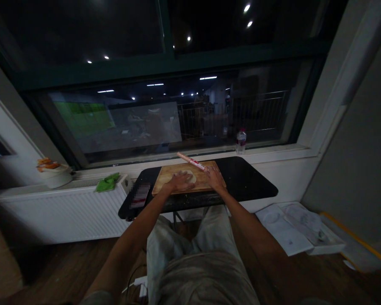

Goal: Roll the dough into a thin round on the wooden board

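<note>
A pale flat round of dough (pixel 192 177) lies on a wooden cutting board (pixel 168 173). My left hand (pixel 179 182) rests on the dough with its fingers stretched out flat, covering its left part. My right hand (pixel 214 178) is over the board's right side, its fingers at the near end of a rolling pin (pixel 190 160) with a red and white label. The pin slants away to the left, its far end past the board's back edge. My right palm hides the pin's near end.
The board lies on a small black table (pixel 246 180) with rounded corners. A phone (pixel 140 195) is at its left. On the windowsill stands a plastic bottle (pixel 241 142). A green cloth (pixel 108 182) and a white tub (pixel 55 176) sit on the radiator (pixel 73 216). An open white box (pixel 292 228) lies at right.
</note>
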`<state>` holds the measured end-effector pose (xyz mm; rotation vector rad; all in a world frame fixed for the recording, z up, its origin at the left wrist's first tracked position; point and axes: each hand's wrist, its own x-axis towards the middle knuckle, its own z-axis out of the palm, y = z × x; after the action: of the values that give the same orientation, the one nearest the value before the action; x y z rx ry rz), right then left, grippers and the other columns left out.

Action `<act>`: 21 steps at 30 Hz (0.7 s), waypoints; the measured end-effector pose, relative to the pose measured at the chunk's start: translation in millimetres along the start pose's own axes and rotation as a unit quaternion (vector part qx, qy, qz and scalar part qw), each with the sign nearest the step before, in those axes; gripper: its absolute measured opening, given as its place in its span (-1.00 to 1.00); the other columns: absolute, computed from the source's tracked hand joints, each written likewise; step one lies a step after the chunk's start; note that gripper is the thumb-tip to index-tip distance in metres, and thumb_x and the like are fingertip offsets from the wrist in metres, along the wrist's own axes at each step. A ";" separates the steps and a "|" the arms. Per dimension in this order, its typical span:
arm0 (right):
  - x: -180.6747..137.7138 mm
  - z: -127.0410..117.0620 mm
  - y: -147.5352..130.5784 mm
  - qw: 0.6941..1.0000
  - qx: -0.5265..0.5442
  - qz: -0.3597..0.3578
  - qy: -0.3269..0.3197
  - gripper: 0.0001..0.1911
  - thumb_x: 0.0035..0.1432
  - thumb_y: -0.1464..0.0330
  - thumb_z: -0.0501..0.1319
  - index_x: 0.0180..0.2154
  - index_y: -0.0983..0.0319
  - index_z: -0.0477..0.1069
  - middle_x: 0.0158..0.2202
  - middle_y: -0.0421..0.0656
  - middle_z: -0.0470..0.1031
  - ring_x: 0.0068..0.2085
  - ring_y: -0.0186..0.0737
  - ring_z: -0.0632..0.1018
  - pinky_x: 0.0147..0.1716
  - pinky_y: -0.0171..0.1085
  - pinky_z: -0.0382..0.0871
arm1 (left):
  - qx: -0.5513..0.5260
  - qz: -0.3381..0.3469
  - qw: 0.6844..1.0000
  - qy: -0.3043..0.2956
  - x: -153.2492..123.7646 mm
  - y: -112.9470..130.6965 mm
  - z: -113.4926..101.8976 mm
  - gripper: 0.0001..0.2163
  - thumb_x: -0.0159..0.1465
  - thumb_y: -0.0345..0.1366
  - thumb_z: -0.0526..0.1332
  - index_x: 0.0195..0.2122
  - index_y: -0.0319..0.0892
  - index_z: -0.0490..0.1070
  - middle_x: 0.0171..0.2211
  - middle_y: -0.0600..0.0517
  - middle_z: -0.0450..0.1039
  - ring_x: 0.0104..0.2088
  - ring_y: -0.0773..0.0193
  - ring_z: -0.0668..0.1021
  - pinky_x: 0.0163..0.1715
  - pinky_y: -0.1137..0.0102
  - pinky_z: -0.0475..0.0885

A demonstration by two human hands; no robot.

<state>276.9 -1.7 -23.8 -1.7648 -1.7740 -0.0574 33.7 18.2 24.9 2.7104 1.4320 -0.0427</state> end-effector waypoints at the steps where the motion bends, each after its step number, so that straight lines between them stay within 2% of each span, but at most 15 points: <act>1: 0.4 0.0 0.2 1.000 0.000 0.000 0.000 -0.57 0.70 0.25 -0.06 0.30 0.13 0.50 0.23 0.02 0.62 0.27 0.01 0.57 0.32 -0.09 0.36 | 0.001 -0.027 1.000 0.014 1.1 7.5 1.1 -0.23 0.49 0.38 -0.01 0.54 0.06 0.33 0.64 -0.16 0.17 0.62 -0.35 0.18 0.53 -0.35 0.08; 2: 0.8 0.0 0.4 1.000 -0.002 0.001 0.000 -0.57 0.70 0.26 -0.05 0.30 0.13 0.50 0.24 0.02 0.61 0.28 0.01 0.56 0.34 -0.10 0.35 | 0.003 -0.063 0.997 0.032 2.7 15.8 2.9 -0.17 0.46 0.45 -0.05 0.52 0.01 0.36 0.62 -0.23 0.20 0.60 -0.45 0.19 0.50 -0.43 0.08; 5: 1.5 0.4 1.4 1.000 -0.008 0.003 -0.006 -0.60 0.69 0.26 0.00 0.32 0.15 0.49 0.27 0.04 0.59 0.32 0.00 0.53 0.36 -0.11 0.33 | -0.003 -0.182 0.981 0.062 10.3 38.4 10.6 0.05 0.35 0.59 -0.10 0.58 -0.15 0.27 0.63 -0.44 0.10 0.61 -0.67 0.07 0.44 -0.53 0.05; 8: 1.1 0.8 2.6 1.000 -0.004 -0.008 -0.017 -0.61 0.67 0.25 0.06 0.34 0.13 0.47 0.28 0.04 0.58 0.33 0.00 0.51 0.36 -0.11 0.32 | -0.017 -0.227 0.971 0.066 17.9 44.9 15.8 0.06 0.37 0.58 -0.14 0.57 -0.19 0.25 0.61 -0.51 0.09 0.59 -0.68 0.13 0.42 -0.49 0.12; 11: 0.5 0.0 3.1 1.000 0.007 -0.005 -0.006 -0.59 0.68 0.24 0.02 0.35 0.12 0.47 0.25 0.05 0.60 0.30 0.02 0.53 0.33 -0.09 0.35 | -0.007 -0.172 0.983 0.063 18.7 33.8 16.5 -0.02 0.41 0.53 -0.12 0.49 -0.20 0.35 0.54 -0.48 0.25 0.52 -0.54 0.31 0.43 -0.34 0.20; 14: 0.0 -2.1 2.8 1.000 0.009 -0.004 -0.007 -0.56 0.69 0.24 -0.04 0.33 0.18 0.48 0.24 0.09 0.61 0.28 0.08 0.55 0.30 -0.06 0.38 | 0.012 -0.104 0.992 0.070 11.5 15.4 17.4 -0.13 0.49 0.44 -0.07 0.54 -0.12 0.31 0.52 -0.38 0.30 0.49 -0.37 0.38 0.46 -0.17 0.23; 17: -1.0 -4.3 1.8 1.000 0.002 -0.014 -0.011 -0.56 0.68 0.24 -0.04 0.30 0.19 0.50 0.25 0.12 0.60 0.28 0.10 0.54 0.31 -0.05 0.37 | 0.022 -0.055 0.996 0.064 0.9 -3.4 20.1 -0.22 0.55 0.33 -0.02 0.61 -0.05 0.20 0.62 -0.28 0.18 0.57 -0.25 0.29 0.53 -0.06 0.15; 21: -2.8 -6.4 0.5 1.000 -0.006 -0.020 -0.007 -0.56 0.68 0.23 -0.03 0.29 0.17 0.51 0.24 0.09 0.60 0.29 0.09 0.53 0.34 -0.06 0.35 | 0.008 0.021 0.999 0.024 -12.3 -30.0 19.2 -0.26 0.58 0.21 0.01 0.66 -0.04 0.14 0.69 -0.16 0.03 0.67 -0.12 0.11 0.61 -0.01 0.02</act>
<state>279.6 -7.1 -20.2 -1.7434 -1.8215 -0.0736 2.2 23.4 4.9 2.7721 1.3928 0.0129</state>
